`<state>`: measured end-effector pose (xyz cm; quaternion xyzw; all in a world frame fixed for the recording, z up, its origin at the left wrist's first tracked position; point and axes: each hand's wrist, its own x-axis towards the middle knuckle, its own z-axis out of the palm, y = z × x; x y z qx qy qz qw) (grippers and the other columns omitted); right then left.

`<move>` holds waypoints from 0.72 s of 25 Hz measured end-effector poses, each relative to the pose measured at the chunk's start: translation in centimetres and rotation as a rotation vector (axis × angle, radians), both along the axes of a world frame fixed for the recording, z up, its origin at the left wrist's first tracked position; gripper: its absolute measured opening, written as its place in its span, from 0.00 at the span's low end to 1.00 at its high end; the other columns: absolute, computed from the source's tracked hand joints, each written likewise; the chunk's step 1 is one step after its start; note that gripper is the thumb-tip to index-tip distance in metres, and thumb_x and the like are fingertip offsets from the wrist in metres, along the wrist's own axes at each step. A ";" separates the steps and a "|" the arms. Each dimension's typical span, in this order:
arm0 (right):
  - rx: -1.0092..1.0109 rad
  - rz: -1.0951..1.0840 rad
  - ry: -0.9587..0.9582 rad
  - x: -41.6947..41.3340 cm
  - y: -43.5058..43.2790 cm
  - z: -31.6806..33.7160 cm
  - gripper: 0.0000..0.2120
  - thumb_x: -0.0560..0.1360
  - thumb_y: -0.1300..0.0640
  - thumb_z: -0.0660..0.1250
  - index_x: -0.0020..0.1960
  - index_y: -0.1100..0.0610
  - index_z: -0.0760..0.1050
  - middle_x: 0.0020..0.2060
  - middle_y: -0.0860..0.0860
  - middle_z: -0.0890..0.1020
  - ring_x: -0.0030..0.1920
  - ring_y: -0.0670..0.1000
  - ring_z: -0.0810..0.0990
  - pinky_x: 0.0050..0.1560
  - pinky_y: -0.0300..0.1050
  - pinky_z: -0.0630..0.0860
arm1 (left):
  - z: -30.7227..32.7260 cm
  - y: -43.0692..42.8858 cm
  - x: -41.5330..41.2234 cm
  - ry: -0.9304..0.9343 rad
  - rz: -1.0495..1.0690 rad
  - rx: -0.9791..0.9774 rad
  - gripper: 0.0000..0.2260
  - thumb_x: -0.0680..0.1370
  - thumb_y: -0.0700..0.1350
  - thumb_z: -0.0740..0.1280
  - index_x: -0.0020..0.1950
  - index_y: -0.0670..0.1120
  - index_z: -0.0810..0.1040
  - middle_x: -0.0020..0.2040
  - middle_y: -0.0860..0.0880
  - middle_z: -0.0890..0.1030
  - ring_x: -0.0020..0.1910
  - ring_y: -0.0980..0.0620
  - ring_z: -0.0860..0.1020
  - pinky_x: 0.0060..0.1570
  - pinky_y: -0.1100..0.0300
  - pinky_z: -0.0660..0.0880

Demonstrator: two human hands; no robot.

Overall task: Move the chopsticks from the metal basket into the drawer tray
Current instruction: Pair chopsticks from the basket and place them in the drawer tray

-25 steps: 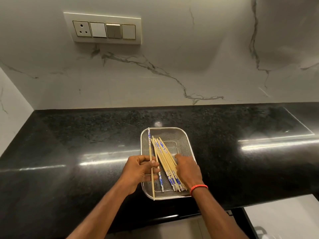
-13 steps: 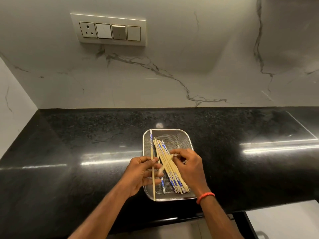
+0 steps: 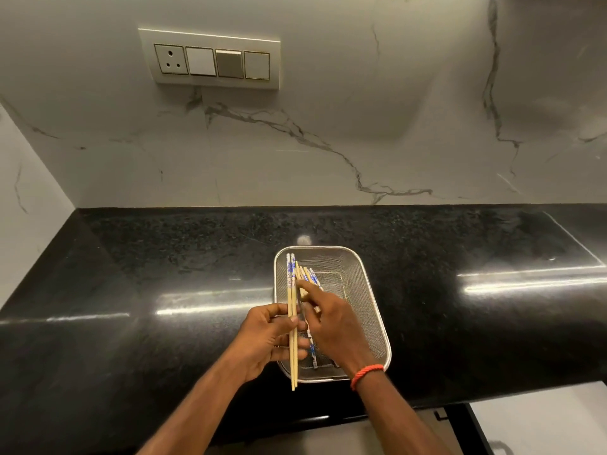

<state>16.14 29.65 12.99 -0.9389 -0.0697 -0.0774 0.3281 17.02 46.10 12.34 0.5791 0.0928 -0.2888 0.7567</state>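
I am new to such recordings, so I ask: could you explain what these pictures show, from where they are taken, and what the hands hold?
No machine here: a person works with bare hands. All pictures come from one camera worn on the head, looking down. A metal mesh basket stands on a black counter, with chopsticks lying inside. The left hand grips two chopsticks over the basket's left side. The right hand reaches onto those in the basket; whether it pinches one cannot be told. A switch panel is on the wall behind.
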 end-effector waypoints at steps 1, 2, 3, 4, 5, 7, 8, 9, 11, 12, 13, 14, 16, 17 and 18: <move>0.023 -0.038 0.036 -0.1 -0.2 -0.5 0.16 0.81 0.56 0.61 0.68 0.44 0.72 0.43 0.47 0.82 0.38 0.42 0.79 0.38 0.39 0.79 | 0.0 0.3 0.0 0.003 0.018 0.007 0.07 0.80 0.35 0.67 0.57 0.39 0.80 0.44 0.40 0.87 0.40 0.40 0.87 0.37 0.47 0.85; -0.023 -0.051 0.104 -0.2 -0.4 -1.0 0.15 0.81 0.57 0.62 0.65 0.45 0.73 0.44 0.48 0.83 0.37 0.41 0.79 0.39 0.37 0.78 | -0.1 0.6 0.0 0.007 0.038 0.015 0.08 0.80 0.35 0.67 0.58 0.39 0.80 0.45 0.40 0.88 0.41 0.40 0.87 0.37 0.47 0.85; -0.142 -0.037 0.187 -0.4 -0.6 -1.6 0.14 0.81 0.58 0.62 0.64 0.45 0.75 0.47 0.49 0.83 0.40 0.44 0.80 0.42 0.39 0.79 | -0.2 0.9 0.1 0.009 0.054 0.024 0.08 0.80 0.35 0.67 0.58 0.40 0.80 0.47 0.40 0.87 0.43 0.39 0.87 0.38 0.46 0.85; -0.280 -0.010 0.262 -0.6 -0.7 -2.2 0.15 0.80 0.60 0.63 0.63 0.45 0.76 0.49 0.51 0.83 0.44 0.48 0.82 0.47 0.44 0.80 | -0.3 1.2 0.2 0.010 0.062 0.029 0.09 0.80 0.35 0.67 0.58 0.40 0.80 0.50 0.39 0.87 0.44 0.38 0.87 0.39 0.45 0.85; -0.388 0.012 0.296 -0.9 -0.6 -2.7 0.15 0.80 0.61 0.63 0.61 0.46 0.78 0.50 0.52 0.83 0.48 0.52 0.83 0.49 0.48 0.80 | -0.3 1.4 0.2 0.010 0.066 0.033 0.09 0.80 0.35 0.67 0.59 0.41 0.80 0.51 0.38 0.87 0.45 0.38 0.87 0.40 0.44 0.85; -0.504 0.048 0.290 -1.3 -0.4 -3.2 0.11 0.79 0.60 0.64 0.56 0.49 0.81 0.49 0.53 0.83 0.49 0.56 0.83 0.49 0.52 0.80 | -0.3 1.7 0.2 0.008 0.065 0.035 0.09 0.79 0.35 0.67 0.59 0.41 0.80 0.52 0.38 0.87 0.46 0.37 0.87 0.40 0.44 0.84; -0.531 0.073 0.282 -1.2 -0.3 -3.3 0.10 0.78 0.61 0.64 0.55 0.51 0.81 0.49 0.54 0.83 0.50 0.57 0.83 0.50 0.52 0.80 | -0.3 1.7 0.3 0.008 0.064 0.036 0.09 0.79 0.35 0.67 0.59 0.41 0.80 0.52 0.39 0.87 0.47 0.37 0.87 0.40 0.44 0.84; -0.537 0.097 0.282 -1.0 -0.2 -3.4 0.11 0.78 0.61 0.65 0.55 0.51 0.81 0.50 0.54 0.82 0.52 0.57 0.83 0.51 0.53 0.81 | -0.2 1.8 0.3 0.007 0.062 0.035 0.09 0.79 0.34 0.68 0.58 0.41 0.80 0.52 0.39 0.87 0.47 0.37 0.87 0.40 0.44 0.84; -0.389 0.091 0.293 -1.0 -0.8 -2.9 0.14 0.77 0.63 0.66 0.59 0.49 0.81 0.54 0.51 0.82 0.55 0.53 0.81 0.56 0.52 0.80 | -0.1 1.9 0.4 0.003 0.060 0.028 0.09 0.79 0.35 0.68 0.58 0.41 0.80 0.51 0.40 0.88 0.47 0.38 0.87 0.40 0.44 0.84; -0.250 0.065 0.293 -1.0 -1.2 -2.3 0.15 0.77 0.63 0.67 0.60 0.49 0.81 0.55 0.49 0.83 0.55 0.50 0.81 0.58 0.49 0.80 | -0.1 1.9 0.5 0.000 0.061 0.024 0.09 0.78 0.35 0.68 0.58 0.40 0.80 0.51 0.41 0.88 0.47 0.38 0.87 0.39 0.44 0.84; -0.103 0.038 0.276 -1.1 -1.8 -1.5 0.15 0.77 0.62 0.69 0.60 0.49 0.81 0.53 0.47 0.83 0.52 0.45 0.81 0.58 0.47 0.81 | 0.0 2.0 0.6 -0.005 0.064 0.019 0.10 0.78 0.35 0.69 0.58 0.40 0.80 0.50 0.41 0.88 0.46 0.38 0.87 0.39 0.45 0.84; 0.051 0.012 0.238 -1.2 -2.3 -0.7 0.13 0.76 0.61 0.72 0.58 0.48 0.82 0.51 0.43 0.83 0.50 0.41 0.82 0.55 0.44 0.82 | 0.0 2.0 0.6 -0.011 0.071 0.013 0.10 0.77 0.35 0.69 0.58 0.40 0.80 0.50 0.41 0.88 0.46 0.39 0.87 0.38 0.45 0.84; 0.383 -0.059 0.130 -1.8 -3.3 1.3 0.09 0.73 0.53 0.74 0.53 0.45 0.85 0.46 0.39 0.85 0.44 0.38 0.82 0.45 0.37 0.82 | 0.1 2.1 0.8 -0.029 0.084 0.002 0.10 0.77 0.35 0.70 0.58 0.39 0.80 0.49 0.41 0.88 0.44 0.39 0.87 0.37 0.46 0.84; 0.544 -0.115 0.070 -2.0 -3.8 2.4 0.07 0.72 0.51 0.74 0.50 0.46 0.85 0.45 0.40 0.85 0.42 0.38 0.82 0.40 0.34 0.80 | 0.1 2.0 0.9 -0.040 0.085 0.003 0.10 0.77 0.35 0.70 0.58 0.40 0.80 0.49 0.41 0.88 0.44 0.40 0.87 0.37 0.46 0.84; 0.680 -0.174 0.014 -2.0 -4.3 3.3 0.06 0.71 0.49 0.74 0.48 0.47 0.86 0.46 0.44 0.86 0.40 0.39 0.82 0.37 0.33 0.78 | 0.2 1.9 1.0 -0.053 0.081 0.008 0.10 0.77 0.36 0.70 0.58 0.40 0.80 0.49 0.41 0.88 0.45 0.40 0.87 0.38 0.46 0.84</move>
